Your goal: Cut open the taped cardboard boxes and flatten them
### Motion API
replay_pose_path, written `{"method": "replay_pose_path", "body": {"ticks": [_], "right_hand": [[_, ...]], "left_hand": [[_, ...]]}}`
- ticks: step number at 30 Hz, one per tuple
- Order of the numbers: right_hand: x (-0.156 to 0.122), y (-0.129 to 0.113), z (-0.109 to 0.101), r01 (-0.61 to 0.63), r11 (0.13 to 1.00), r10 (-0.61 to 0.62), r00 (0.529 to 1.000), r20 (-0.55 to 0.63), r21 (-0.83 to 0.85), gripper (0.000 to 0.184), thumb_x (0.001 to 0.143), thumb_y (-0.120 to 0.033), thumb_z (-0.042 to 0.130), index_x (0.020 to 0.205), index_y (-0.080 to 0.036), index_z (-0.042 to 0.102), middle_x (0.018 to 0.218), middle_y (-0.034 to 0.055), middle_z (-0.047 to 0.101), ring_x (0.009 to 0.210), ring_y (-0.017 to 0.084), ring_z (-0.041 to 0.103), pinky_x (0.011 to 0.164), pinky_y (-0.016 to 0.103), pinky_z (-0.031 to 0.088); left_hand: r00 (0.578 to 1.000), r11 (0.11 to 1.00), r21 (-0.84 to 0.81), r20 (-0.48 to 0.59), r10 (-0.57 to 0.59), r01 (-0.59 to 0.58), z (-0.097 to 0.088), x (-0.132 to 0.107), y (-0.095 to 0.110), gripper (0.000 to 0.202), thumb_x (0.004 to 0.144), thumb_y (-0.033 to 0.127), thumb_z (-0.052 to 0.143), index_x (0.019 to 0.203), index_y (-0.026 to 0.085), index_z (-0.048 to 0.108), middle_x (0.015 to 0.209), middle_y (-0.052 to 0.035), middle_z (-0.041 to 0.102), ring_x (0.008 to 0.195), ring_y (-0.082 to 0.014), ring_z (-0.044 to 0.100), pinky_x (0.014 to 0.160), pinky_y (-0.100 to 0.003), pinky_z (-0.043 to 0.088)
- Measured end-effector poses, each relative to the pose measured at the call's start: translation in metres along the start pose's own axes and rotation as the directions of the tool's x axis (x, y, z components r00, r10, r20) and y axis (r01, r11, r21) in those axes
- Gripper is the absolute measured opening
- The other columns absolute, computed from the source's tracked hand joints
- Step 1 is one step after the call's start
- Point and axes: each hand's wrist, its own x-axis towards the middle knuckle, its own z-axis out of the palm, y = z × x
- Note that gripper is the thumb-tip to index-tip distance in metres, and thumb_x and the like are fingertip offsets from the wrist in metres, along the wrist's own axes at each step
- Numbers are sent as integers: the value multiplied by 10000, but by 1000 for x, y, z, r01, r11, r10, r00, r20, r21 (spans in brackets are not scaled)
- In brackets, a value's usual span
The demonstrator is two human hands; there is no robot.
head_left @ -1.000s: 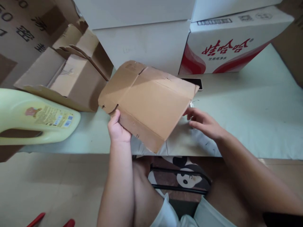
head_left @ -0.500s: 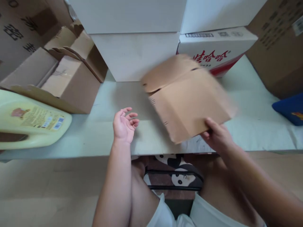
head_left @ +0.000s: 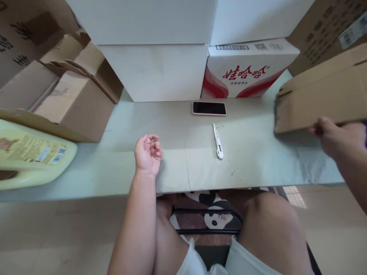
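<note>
At the right side of the table, my right hand (head_left: pixel 338 139) grips the near edge of a brown cardboard box (head_left: pixel 323 97), thumb on top. The box is tilted, and part of it runs out of view. My left hand (head_left: pixel 148 154) rests palm up near the table's front edge, its fingers loosely curled and holding nothing. Between the hands lies a white utility knife (head_left: pixel 218 142). Behind it is a phone (head_left: pixel 209 108) with a dark screen.
White cartons (head_left: pixel 160 72) are stacked at the back, beside a white and red carton (head_left: pixel 243 72). Open cardboard boxes (head_left: pixel 83 107) stand on the left, with a pale yellow jug (head_left: pixel 37 156) in front. A large brown carton (head_left: pixel 321 34) is at the back right. A pale green cloth covers the table (head_left: pixel 172 168).
My right hand has carried the cardboard box from the table's middle to the right, uncovering the phone and utility knife. My left hand stays in place, its fingers slightly more curled.
</note>
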Motion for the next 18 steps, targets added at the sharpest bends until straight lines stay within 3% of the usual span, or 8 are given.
{"method": "replay_pose_path", "body": {"ticks": [2,4,7,12,15,18], "right_hand": [[22,-14,29,43,995,-21,970,242,-87,174,779,-22,702,901,-142,668,1212,267,646,894,177,700,524,308,440],[32,-19,55,4,995,34,922,386,-97,278,840,4,607,1089,-113,646,1243,320,611,904,170,705,570,334,452],[19,-13,78,-8,995,59,862,503,-103,426,812,-9,664,1213,-135,596,1211,281,646,870,147,705,692,341,502],[-31,-6,79,71,985,51,745,665,-156,414,807,-113,712,1190,-189,577,1264,225,664,1047,207,693,918,345,507],[-55,-18,79,183,964,13,691,723,-191,383,838,-197,670,1200,-214,546,1349,212,629,1175,256,645,1020,416,475],[-81,-38,91,315,930,-49,614,788,-187,371,848,-255,638,1200,-208,533,1346,230,629,1195,282,634,1025,446,477]], "left_hand": [[1000,1000,3,-1,-1,1,1,1,-1,242,775,410,504,717,184,565,455,36,470,330,-59,356,372,-191,263],[1000,1000,-1,-7,-2,2,0,2,0,242,788,403,493,719,183,564,455,34,471,329,-62,352,370,-194,262],[1000,1000,-21,-9,2,-2,-3,3,2,243,790,405,498,717,184,567,455,34,470,331,-64,353,369,-197,261],[1000,998,-65,16,18,-17,-12,-1,10,257,760,432,541,707,182,573,466,43,469,341,-58,359,377,-191,256],[999,993,-119,21,26,-23,-19,-8,15,257,782,412,505,703,177,573,464,39,467,342,-59,355,378,-188,250],[999,980,-194,7,38,-36,-28,-14,22,265,806,400,479,692,177,567,463,36,462,343,-60,353,377,-185,234]]}}
